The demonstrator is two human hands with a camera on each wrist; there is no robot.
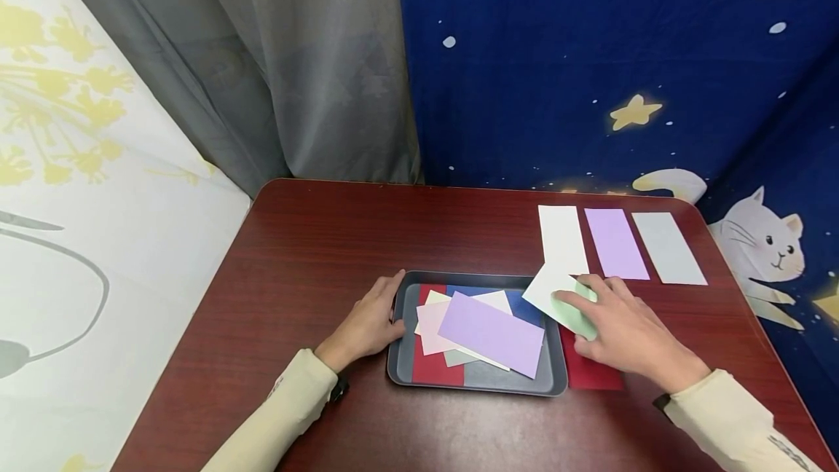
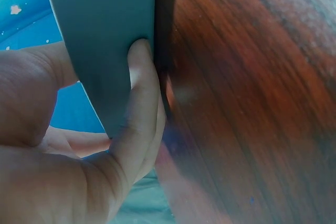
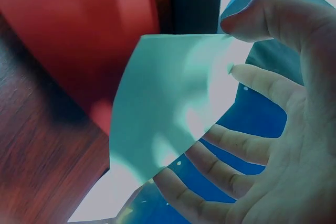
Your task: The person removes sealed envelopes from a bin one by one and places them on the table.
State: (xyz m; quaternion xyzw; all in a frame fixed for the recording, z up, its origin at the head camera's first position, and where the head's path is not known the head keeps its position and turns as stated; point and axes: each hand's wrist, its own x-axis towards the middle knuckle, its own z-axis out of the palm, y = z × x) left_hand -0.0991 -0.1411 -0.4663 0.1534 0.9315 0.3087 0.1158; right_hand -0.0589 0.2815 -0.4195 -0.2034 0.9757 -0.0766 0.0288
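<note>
Head view: the right hand [image 1: 623, 326] pinches a pale green paper card [image 1: 578, 322]; the left hand [image 1: 367, 317] grips a dark grey rectangular tray [image 1: 403, 359] at its side.

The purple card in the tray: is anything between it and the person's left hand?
Yes. From the left hand, at the left edge of the gray tray, a straight path crosses the raised rim and part of the pink card, tucked partly under the purple card. Nothing visible covers the purple card.
</note>
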